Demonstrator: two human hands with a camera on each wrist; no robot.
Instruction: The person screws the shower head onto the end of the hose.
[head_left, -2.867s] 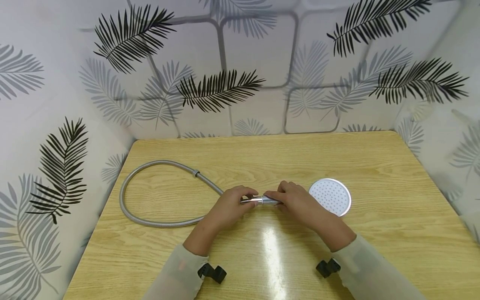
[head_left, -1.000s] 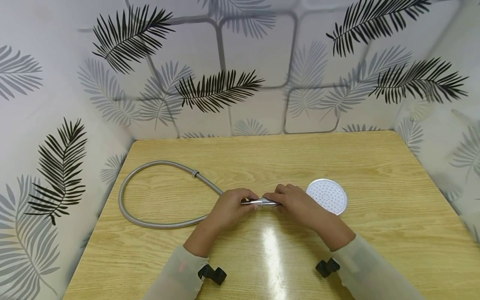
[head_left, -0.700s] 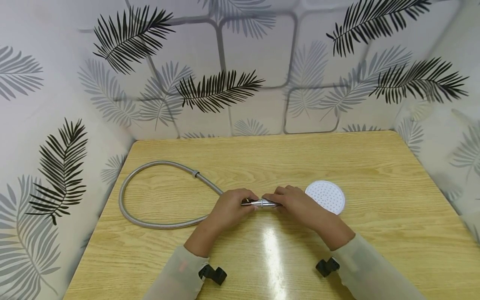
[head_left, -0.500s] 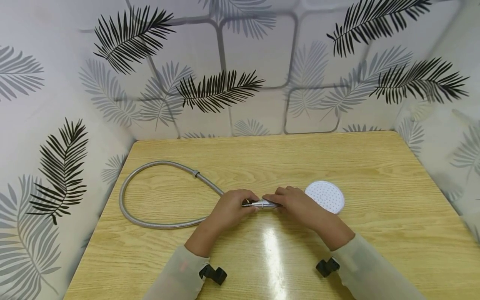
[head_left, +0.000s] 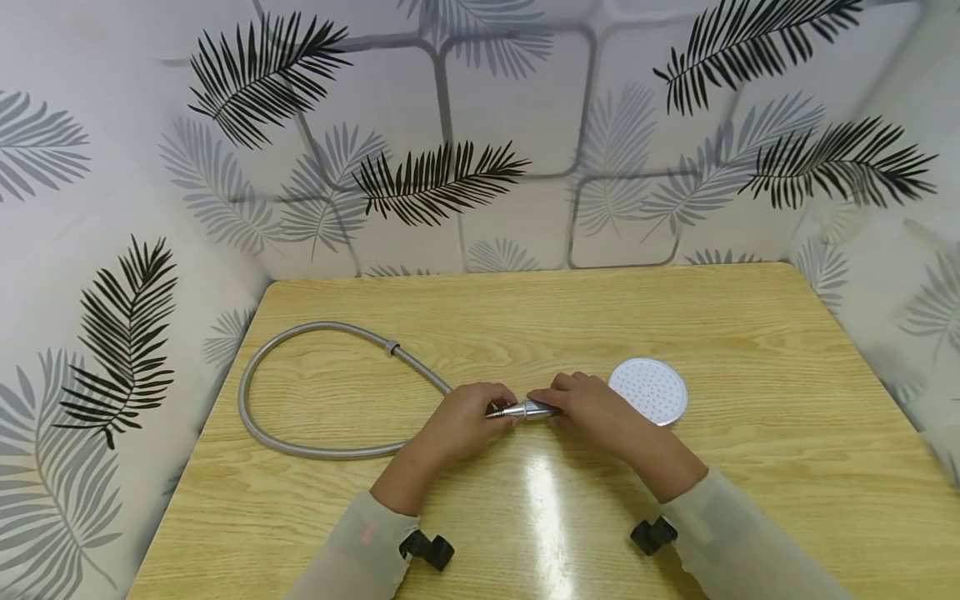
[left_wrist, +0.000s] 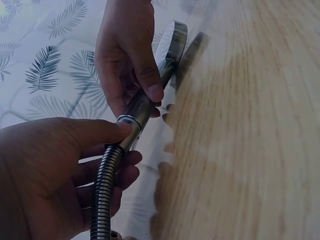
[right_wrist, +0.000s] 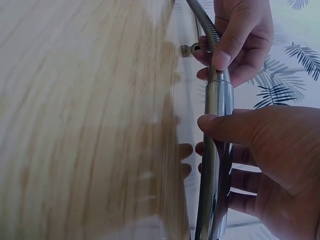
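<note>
My left hand [head_left: 467,419] pinches the metal connector [left_wrist: 131,136] at the end of a ribbed metal shower hose [left_wrist: 103,187]. My right hand [head_left: 597,414] grips the chrome handle [right_wrist: 213,167] of a shower head, thumb on one side and fingers on the other. The connector meets the bottom of the handle in one line, close above the table. Beyond my right hand shows the round white spray face [head_left: 648,392], dotted with nozzles and facing up. How far the thread sits inside the handle is hidden.
The rest of the hose [head_left: 246,387] lies in a wide loop on the left of the wooden table [head_left: 525,317], with a metal collar [head_left: 392,347] on it. Its other end [right_wrist: 194,49] shows near the left hand. A leaf-patterned wall covering [head_left: 517,221] rises behind the table.
The spray face has shifted slightly left and changed its tilt. Both hands keep their hold on connector and handle, the left having moved slightly down in the head view. The hose loop stays put.
</note>
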